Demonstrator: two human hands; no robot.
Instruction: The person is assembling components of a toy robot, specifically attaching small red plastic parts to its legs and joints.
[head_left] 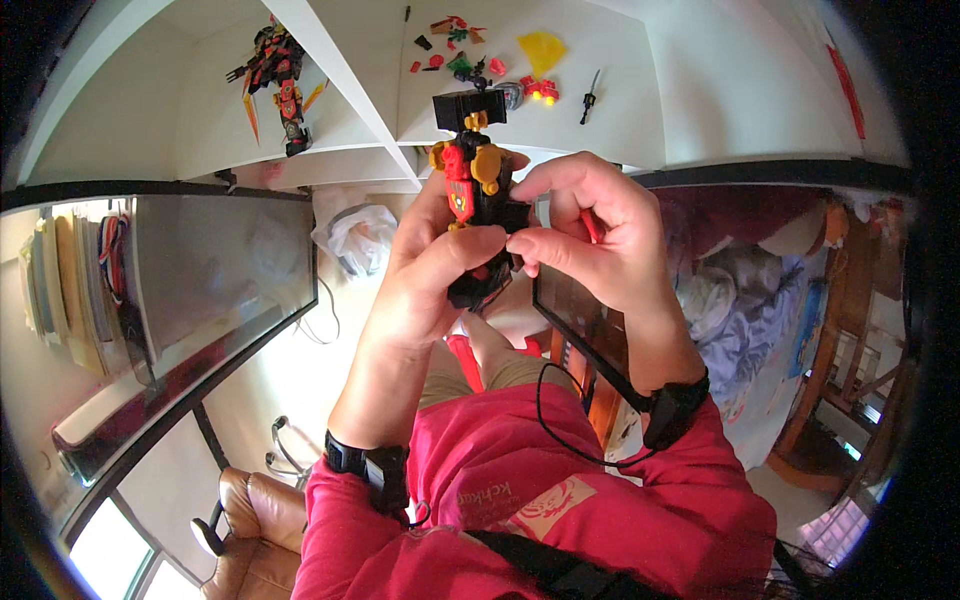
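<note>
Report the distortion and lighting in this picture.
Head view: the black bar at upper right bows, and the corners go dark; head view: the lower-left pane is blown out white; head view: the held toy shows bright red, but its black parts lose detail.

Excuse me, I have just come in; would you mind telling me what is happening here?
A person's left hand holds a black, red and gold toy assembly, with the right hand at its right side. A small red piece shows among the right hand's fingers. Beyond, a yellow piece and a sword-like piece lie on the white shelf, and a toy figure is in the compartment to the left.
</note>
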